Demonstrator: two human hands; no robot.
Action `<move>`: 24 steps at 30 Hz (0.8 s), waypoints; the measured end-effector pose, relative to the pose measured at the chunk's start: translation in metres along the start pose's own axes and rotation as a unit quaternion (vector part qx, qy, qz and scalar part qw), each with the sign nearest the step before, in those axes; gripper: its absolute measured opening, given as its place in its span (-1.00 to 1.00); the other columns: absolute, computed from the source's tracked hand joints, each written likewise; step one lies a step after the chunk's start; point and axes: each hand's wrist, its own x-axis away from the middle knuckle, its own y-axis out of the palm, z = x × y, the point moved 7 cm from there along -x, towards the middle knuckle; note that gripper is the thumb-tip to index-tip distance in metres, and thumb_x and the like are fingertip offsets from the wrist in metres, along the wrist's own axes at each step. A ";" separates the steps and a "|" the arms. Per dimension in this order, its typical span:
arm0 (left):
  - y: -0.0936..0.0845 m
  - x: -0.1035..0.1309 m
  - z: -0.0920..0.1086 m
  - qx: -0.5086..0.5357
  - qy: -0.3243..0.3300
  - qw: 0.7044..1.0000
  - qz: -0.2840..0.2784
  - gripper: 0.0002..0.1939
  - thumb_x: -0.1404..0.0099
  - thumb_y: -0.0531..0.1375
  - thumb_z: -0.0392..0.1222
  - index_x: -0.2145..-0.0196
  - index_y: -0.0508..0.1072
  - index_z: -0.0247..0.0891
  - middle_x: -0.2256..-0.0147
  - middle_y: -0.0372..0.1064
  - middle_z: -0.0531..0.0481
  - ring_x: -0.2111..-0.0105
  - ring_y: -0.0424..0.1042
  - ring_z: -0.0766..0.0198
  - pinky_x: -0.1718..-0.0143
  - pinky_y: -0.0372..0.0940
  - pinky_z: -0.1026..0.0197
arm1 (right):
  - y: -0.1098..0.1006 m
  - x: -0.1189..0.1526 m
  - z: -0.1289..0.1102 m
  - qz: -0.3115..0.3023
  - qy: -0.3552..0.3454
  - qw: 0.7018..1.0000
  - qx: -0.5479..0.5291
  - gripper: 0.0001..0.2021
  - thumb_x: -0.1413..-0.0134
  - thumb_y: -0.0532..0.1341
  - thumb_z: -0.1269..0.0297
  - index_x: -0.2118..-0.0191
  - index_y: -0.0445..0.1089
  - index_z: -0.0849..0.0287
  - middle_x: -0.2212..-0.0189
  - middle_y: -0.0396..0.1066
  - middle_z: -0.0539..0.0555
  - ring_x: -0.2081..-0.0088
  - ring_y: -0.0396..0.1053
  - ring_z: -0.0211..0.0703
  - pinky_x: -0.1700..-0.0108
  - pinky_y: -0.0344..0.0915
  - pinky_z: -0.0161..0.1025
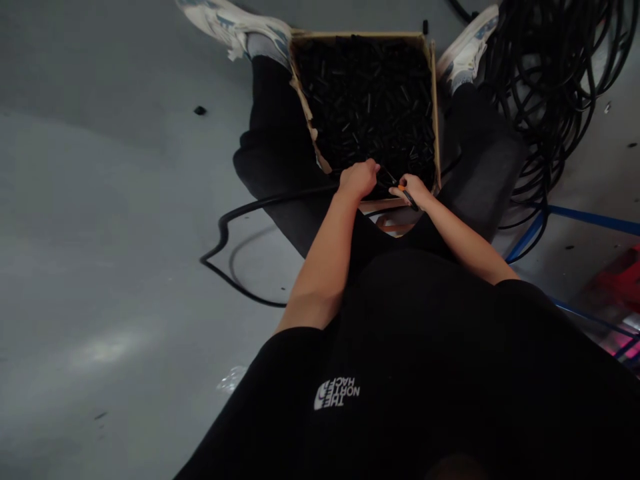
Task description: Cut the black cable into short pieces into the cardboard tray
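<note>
My left hand (358, 180) is closed around a thick black hose (280, 198), which runs off to the left and bends back in a loop over the floor. In my right hand (416, 189) is a pair of scissors (403, 189) with orange and black handles. Their blades point toward my left hand, close to the hose end; whether they touch it I cannot tell. Both hands are over the near edge of a cardboard box (437, 120) between my legs. Many short black pieces (370, 100), like cut tubing, fill it.
A large tangle of black hose (545, 87) lies at the right, beyond my right leg. Blue metal bars (595, 219) and a red object (620, 277) are at the right edge. A small black piece (200, 111) lies on the grey floor (100, 233).
</note>
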 end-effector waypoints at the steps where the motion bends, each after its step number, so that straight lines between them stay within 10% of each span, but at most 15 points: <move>1: -0.002 -0.001 -0.002 0.011 0.002 1.000 -0.003 -0.54 -0.71 -0.04 -0.05 -0.22 0.57 -0.26 -0.13 0.64 -0.43 -0.22 0.61 -0.27 -0.23 0.45 -0.17 | -0.002 0.001 0.003 0.020 0.007 1.000 -0.001 -0.53 -0.32 0.54 0.10 0.18 0.16 0.01 0.61 0.21 -0.21 0.61 0.23 -0.29 0.55 0.13 -0.37; 13: -0.005 0.019 0.001 0.138 0.049 0.988 0.046 -0.31 -0.47 0.25 -0.25 -0.49 0.28 -0.33 -0.22 0.57 -0.34 -0.21 0.60 -0.09 -0.29 0.47 -0.07 | 0.012 0.028 -0.004 -0.004 -0.001 0.997 -0.076 -0.55 -0.38 0.50 0.19 0.10 0.13 0.00 0.53 0.29 -0.22 0.56 0.31 -0.32 0.56 0.17 -0.46; 24: -0.009 0.059 0.013 0.029 0.046 0.997 0.046 -0.58 -0.62 0.12 -0.13 -0.33 0.50 -0.18 -0.27 0.57 -0.33 -0.29 0.54 -0.23 -0.32 0.40 -0.12 | 0.004 0.022 -0.004 0.012 -0.017 0.998 -0.059 -0.48 -0.28 0.56 0.15 0.10 0.13 0.00 0.42 0.25 -0.17 0.45 0.36 -0.29 0.47 0.25 -0.41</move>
